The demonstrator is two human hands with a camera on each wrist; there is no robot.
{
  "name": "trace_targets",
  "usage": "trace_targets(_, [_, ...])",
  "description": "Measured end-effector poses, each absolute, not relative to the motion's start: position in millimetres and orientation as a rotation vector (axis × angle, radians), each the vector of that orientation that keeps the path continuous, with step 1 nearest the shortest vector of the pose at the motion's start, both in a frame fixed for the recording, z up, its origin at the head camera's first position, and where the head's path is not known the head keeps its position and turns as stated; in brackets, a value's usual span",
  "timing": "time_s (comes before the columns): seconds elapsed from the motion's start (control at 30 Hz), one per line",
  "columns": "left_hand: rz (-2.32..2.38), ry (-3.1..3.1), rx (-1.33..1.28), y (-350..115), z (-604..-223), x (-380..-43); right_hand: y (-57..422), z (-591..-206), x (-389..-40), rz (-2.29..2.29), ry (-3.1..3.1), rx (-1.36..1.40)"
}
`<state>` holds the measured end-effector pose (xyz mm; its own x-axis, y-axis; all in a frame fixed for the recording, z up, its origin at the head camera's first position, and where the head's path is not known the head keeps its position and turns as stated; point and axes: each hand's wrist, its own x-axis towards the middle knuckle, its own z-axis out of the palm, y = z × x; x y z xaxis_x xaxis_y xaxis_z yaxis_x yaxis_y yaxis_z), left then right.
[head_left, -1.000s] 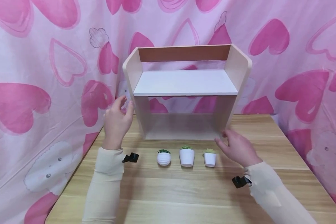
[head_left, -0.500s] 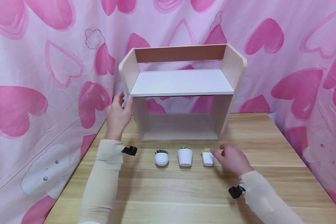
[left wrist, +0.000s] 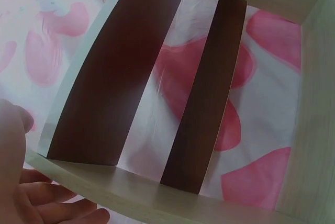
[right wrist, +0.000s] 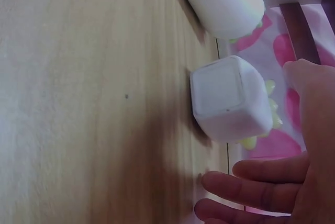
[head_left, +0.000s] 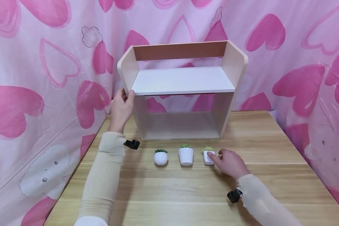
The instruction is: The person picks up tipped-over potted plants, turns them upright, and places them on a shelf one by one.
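Three white pots with small succulents lie on their sides in a row, bases toward me in the head view: a ribbed round pot [head_left: 160, 158], a tapered pot [head_left: 185, 157] and a squarish pot [head_left: 207, 158]. My right hand [head_left: 231, 163] is beside the squarish one, thumb overlapping it in the head view. In the right wrist view the fingers [right wrist: 261, 190] are spread to one side of that pot [right wrist: 230, 98], thumb apart on the other. Fingers of my left hand [head_left: 121, 108] lie along the outside of the shelf unit's [head_left: 183, 81] left panel, thumb at its front edge.
The two-level shelf unit stands at the back of the wooden table [head_left: 169, 194], with an open back. A pink heart-patterned curtain [head_left: 59, 62] hangs close behind and along both sides. A black camera mount [head_left: 234, 195] sits on the right wrist.
My right hand has come down from the shelf's lower right corner to the squarish pot. My left hand has closed in on the shelf's left panel. The head view has shifted slightly.
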<state>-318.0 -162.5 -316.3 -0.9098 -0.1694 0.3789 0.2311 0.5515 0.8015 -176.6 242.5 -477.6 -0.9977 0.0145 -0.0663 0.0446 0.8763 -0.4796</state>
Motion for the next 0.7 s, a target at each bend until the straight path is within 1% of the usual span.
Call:
trace_targets(0.33, [-1.210, -2.364, -0.067, -160.0, -311.1, -326.2, 230.9, -480.4, -184.6, -0.777, 2.979, 0.100])
trace_targets(0.7, [-1.299, -2.383, -0.092, -160.2, -316.2, -325.4, 224.4, -490.9, -186.8, -0.810, 2.950, 0.183])
